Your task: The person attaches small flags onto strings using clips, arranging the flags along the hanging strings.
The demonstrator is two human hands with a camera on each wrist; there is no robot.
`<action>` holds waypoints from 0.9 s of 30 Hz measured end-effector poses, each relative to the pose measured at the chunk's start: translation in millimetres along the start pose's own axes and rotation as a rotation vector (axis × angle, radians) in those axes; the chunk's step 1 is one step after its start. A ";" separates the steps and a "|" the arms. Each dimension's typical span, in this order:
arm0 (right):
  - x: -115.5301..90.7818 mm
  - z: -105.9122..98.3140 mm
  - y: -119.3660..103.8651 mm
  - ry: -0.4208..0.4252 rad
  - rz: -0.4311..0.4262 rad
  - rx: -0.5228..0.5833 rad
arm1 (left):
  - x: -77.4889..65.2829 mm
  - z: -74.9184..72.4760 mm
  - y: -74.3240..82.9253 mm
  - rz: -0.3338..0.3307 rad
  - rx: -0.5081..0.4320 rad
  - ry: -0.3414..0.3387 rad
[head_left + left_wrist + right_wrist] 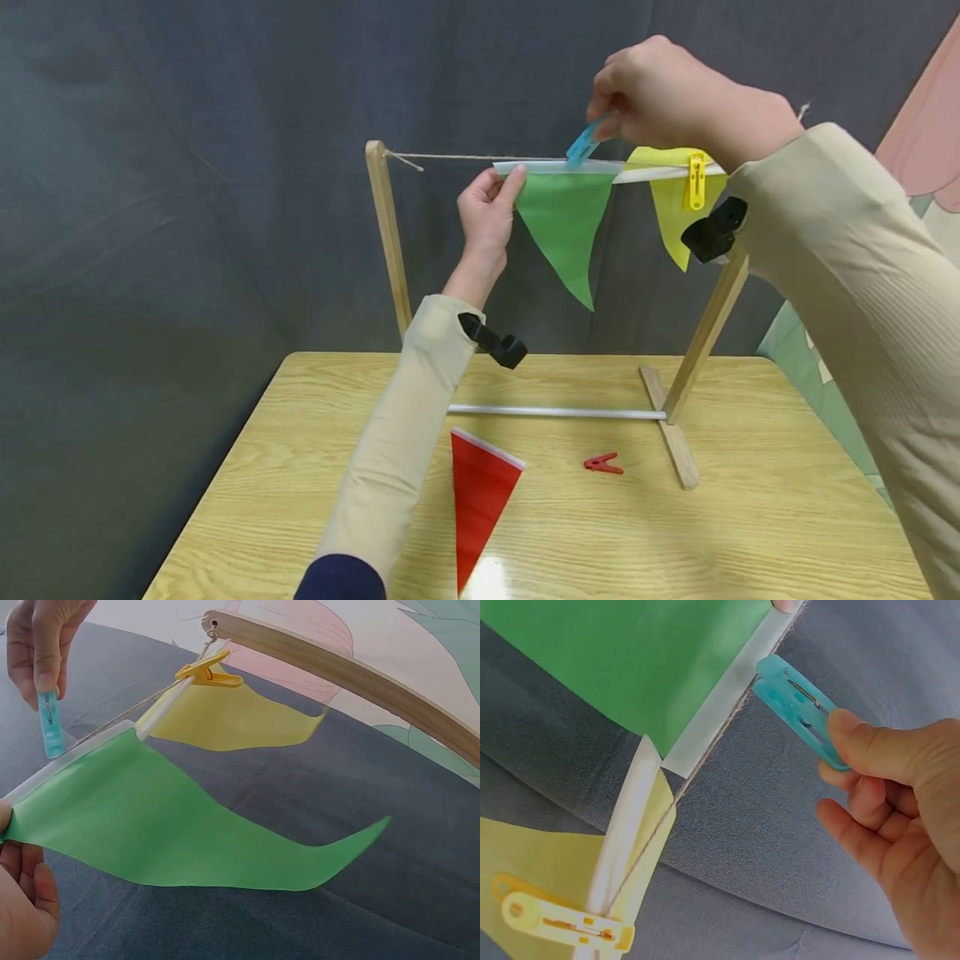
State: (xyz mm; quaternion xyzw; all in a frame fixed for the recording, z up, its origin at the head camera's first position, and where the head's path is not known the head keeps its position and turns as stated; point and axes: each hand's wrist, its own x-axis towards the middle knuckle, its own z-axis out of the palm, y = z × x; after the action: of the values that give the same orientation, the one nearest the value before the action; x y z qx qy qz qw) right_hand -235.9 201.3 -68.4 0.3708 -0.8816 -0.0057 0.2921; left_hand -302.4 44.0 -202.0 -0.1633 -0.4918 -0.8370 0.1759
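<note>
My left hand pinches the left end of the white top band of a green pennant, holding it up against the twine. In my right hand a blue clothespin is pinched between thumb and fingers, pointing down at the middle of that band. The right wrist view shows the tip of the clothespin right at the band and twine. To the right, a yellow pennant hangs from the twine by a yellow clothespin, its white band beside the green pennant's corner.
The twine runs between two wooden posts of a frame standing on the wooden table. A white rod joins the frame low down. On the tabletop lie a red pennant and a red clothespin. Behind hangs a dark grey cloth.
</note>
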 end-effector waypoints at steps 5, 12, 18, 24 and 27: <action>5.5 2.2 -1.2 -0.046 0.019 0.009 | 0.4 -1.0 -1.3 -0.006 0.006 0.001; 14.5 1.8 -3.5 -0.119 0.047 -0.001 | -0.5 -0.9 -1.9 -0.010 0.010 0.005; 19.0 -1.6 -3.8 -0.184 0.103 -0.030 | -0.7 0.8 -1.4 -0.016 0.009 -0.002; 22.4 -1.5 -3.7 -0.216 0.107 -0.025 | -0.8 2.8 0.7 -0.010 0.001 -0.014; 23.4 0.2 -4.1 -0.222 0.107 -0.012 | -1.5 3.4 1.9 -0.014 -0.002 -0.010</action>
State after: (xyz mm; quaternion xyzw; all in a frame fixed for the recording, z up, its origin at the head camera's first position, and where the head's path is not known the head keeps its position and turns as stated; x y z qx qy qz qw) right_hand -246.3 182.9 -57.5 0.3187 -0.9269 -0.0365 0.1948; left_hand -299.9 46.4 -199.6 -0.1643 -0.4928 -0.8380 0.1672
